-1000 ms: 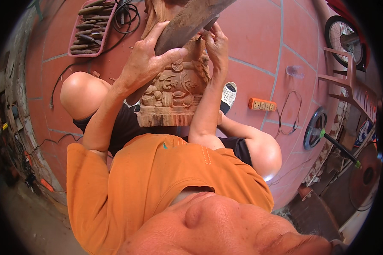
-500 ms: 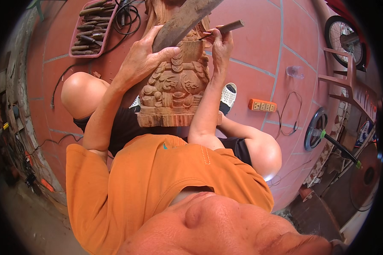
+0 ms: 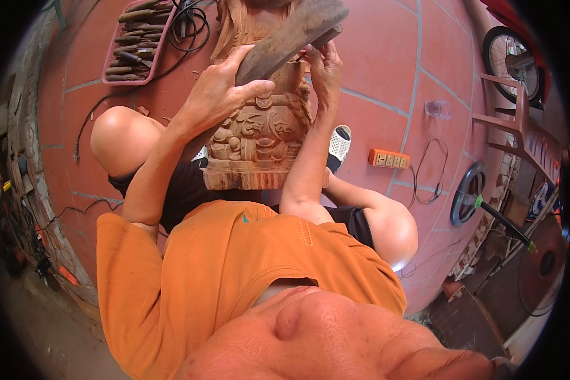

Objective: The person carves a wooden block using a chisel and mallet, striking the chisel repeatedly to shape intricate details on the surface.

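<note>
The left hand [image 3: 225, 88] is clasped around a long, dark-brown wooden bar [image 3: 291, 38]; the right hand [image 3: 325, 71] pinches a dark, cylindrical-handled tool [image 3: 329, 36], partly hidden by the bar. Below and between both grips is the reddish-brown carved wooden sculpture [image 3: 263, 139]; nearer the wearer, the orange cloth shirt [image 3: 209, 272] bears a teal mark [image 3: 246, 218] (too small to read).

- My wooden bar [image 3: 285, 44]: matt, worn-looking.
- Carving [image 3: 259, 136] before me: bare matt wood, rough relief.
- My shirt [image 3: 228, 259]: matt cloth.
- Tray [image 3: 110, 50]: plastic.
- Floor [image 3: 380, 69]: smooth-looking tile.
</note>
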A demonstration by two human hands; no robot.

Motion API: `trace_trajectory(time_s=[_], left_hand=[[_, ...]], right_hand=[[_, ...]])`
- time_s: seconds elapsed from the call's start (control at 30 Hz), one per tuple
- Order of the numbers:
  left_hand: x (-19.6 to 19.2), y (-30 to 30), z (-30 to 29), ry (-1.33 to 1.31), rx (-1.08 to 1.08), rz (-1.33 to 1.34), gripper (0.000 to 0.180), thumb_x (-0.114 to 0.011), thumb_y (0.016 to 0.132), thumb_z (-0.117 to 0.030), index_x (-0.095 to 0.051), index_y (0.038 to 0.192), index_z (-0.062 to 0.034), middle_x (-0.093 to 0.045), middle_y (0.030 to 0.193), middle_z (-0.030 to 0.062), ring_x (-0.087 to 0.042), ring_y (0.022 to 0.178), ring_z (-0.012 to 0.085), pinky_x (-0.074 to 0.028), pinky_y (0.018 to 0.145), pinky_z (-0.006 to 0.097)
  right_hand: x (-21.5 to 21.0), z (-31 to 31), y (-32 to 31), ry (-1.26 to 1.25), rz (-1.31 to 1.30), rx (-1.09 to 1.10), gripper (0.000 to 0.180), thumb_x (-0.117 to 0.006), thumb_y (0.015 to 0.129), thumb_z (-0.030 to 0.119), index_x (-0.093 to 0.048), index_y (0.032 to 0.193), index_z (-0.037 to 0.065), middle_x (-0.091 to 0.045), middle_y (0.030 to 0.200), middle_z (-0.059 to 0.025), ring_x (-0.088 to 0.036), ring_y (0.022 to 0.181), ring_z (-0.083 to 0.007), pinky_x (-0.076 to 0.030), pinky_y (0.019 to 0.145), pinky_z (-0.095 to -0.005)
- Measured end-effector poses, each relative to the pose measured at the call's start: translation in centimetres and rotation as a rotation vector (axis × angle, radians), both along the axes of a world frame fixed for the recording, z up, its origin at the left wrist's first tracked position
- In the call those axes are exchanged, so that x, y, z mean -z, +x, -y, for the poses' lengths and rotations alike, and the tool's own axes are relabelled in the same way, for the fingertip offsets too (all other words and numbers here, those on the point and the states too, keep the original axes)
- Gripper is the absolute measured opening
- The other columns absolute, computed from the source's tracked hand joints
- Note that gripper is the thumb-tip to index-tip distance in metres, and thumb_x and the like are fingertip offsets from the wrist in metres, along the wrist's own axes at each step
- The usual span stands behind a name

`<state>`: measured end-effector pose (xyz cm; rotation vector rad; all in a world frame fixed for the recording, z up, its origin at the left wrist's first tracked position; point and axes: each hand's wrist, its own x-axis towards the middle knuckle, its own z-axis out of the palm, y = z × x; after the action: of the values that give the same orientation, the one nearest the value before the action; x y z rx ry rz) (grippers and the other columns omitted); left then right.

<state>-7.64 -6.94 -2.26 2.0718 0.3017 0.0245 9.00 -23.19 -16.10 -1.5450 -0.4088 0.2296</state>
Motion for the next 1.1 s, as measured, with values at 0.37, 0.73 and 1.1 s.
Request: trace_trajectory(time_s=[0.37, 0.73, 1.1], left_hand=[[0.3, 0.0, -0.3, 0.083, 0.001, -0.029, 0.067, -0.077, 0.09, -0.037, -0.051, 0.138, 0.0025, -0.071, 0.111, 0.0138, -0.067, 0.098, 0.0189, -0.052, 0.088, 0.032], [0.3, -0.7, -1.7, -0.072, -0.146, 0.17, 0.07, -0.075, 0.089, -0.042, -0.052, 0.138, 0.0024, -0.071, 0.114, 0.0176, -0.069, 0.102, 0.0212, -0.052, 0.092, 0.034], [0.2, -1.6, -2.4, -0.077, -0.169, 0.174, 0.067, -0.074, 0.089, -0.04, -0.054, 0.136, 0.0018, -0.07, 0.116, 0.0161, -0.067, 0.107, 0.0231, -0.05, 0.095, 0.035]], right_hand=[[-0.4, -0.4, -0.2, -0.054, 0.112, -0.016, 0.017, -0.063, 0.099, 0.008, -0.063, 0.115, 0.002, -0.072, 0.094, -0.0054, -0.069, 0.085, -0.0125, -0.055, 0.075, -0.0269], [-0.4, -0.3, -0.3, 0.168, -0.084, 0.037, 0.015, -0.061, 0.102, 0.009, -0.058, 0.112, -0.001, -0.068, 0.094, -0.0094, -0.073, 0.087, -0.0201, -0.062, 0.076, -0.0311], [-2.3, -1.5, -1.0, 0.205, -0.109, -0.143, 0.017, -0.06, 0.102, 0.011, -0.058, 0.115, 0.0, -0.071, 0.098, -0.0122, -0.074, 0.089, -0.0233, -0.063, 0.078, -0.0325]])
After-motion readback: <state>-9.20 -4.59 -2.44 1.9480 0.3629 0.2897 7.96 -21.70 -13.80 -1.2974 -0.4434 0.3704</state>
